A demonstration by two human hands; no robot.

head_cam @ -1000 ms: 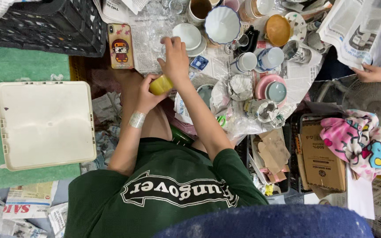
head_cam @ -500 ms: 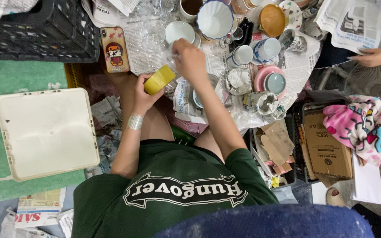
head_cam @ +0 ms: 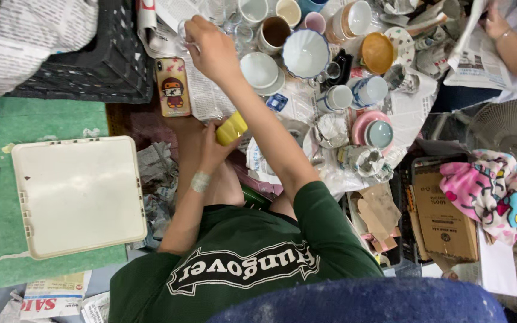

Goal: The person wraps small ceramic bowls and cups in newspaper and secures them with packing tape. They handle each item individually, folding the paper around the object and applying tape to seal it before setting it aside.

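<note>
While the yellow tape roll (head_cam: 231,128) sits pinched in the left hand (head_cam: 215,145) near the person's knee, the right hand (head_cam: 212,49) reaches far across the newspaper (head_cam: 207,96), fingers closed around a clear glass (head_cam: 185,31). A phone (head_cam: 173,85) lies just left of that arm; white cups (head_cam: 259,69) stand right.

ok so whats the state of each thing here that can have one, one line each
left hand: closed around the yellow roll
right hand: stretched out over the glassware, grip hidden
phone: face down on newspaper
brown mug: upright, empty
fluted bowl: upright, empty
white lid: lying flat
</note>
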